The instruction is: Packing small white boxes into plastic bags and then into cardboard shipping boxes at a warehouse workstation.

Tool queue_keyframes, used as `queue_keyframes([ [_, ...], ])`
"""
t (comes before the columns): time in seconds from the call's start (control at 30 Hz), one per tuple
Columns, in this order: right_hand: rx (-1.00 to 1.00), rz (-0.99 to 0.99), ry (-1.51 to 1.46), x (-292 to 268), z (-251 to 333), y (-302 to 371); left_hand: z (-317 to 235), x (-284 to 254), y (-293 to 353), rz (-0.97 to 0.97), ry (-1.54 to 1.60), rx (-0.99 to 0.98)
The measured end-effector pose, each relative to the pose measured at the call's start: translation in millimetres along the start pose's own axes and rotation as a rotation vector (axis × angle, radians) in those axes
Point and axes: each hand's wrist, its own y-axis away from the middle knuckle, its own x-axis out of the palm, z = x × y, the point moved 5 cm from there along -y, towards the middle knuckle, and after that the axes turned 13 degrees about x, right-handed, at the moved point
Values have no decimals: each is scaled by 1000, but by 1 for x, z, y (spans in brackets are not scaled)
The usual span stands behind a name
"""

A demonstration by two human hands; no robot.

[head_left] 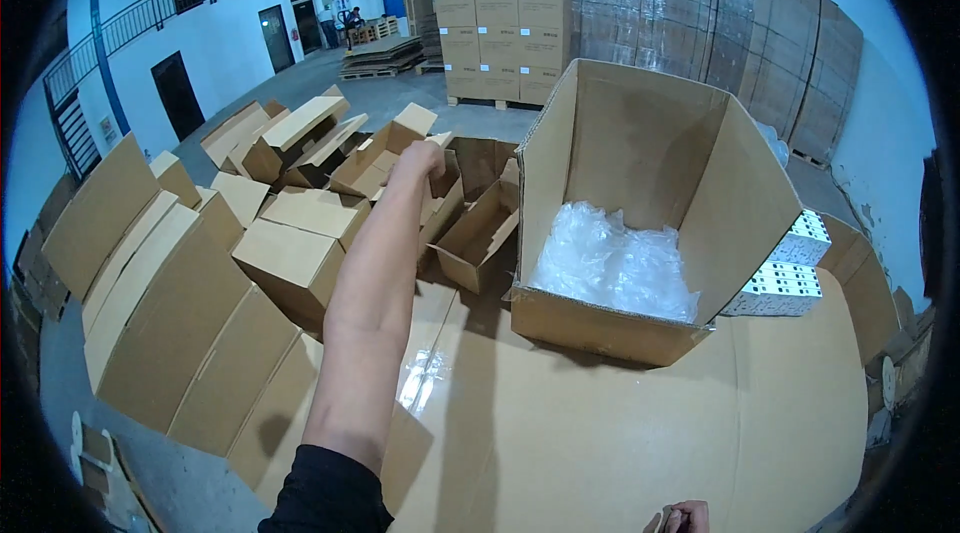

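My left arm reaches far forward, and my left hand [420,161] is closed at the upper edge of a small open cardboard box [442,208] among other boxes; its fingertips are partly hidden. To its right stands another narrow open cardboard box [480,233]. My right hand [688,516] is only partly in view at the bottom edge, fingers curled; a thin edge shows beside it, too little to name. Between the hands, farther off, a large open carton [610,331] holds crumpled clear plastic bags [615,258].
Several empty brown cartons [290,243] crowd the left side of the cardboard-covered table [600,433]. White patterned boxes [775,291] are stacked right of the large carton. Behind stand palletised cartons [505,43], wrapped stacks [790,53] and flat cardboard [380,56]. A person [354,21] is far back.
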Motion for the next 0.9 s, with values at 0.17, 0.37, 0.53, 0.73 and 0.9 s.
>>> queue_keyframes([
  [0.17,-75,-37,108,-6,26,0,15,-59,21,-239,-22,101],
  [0.37,-52,29,20,-11,8,2,2,-172,83,-582,-228,285],
  [0.53,-29,35,12,-12,-6,4,-48,-286,190,-921,-52,457],
  [0.73,-35,34,-153,-13,-11,-2,-76,-395,333,-1335,-25,709],
  [0.9,-51,39,-366,-2,1,3,-103,-365,457,-1379,193,896],
])
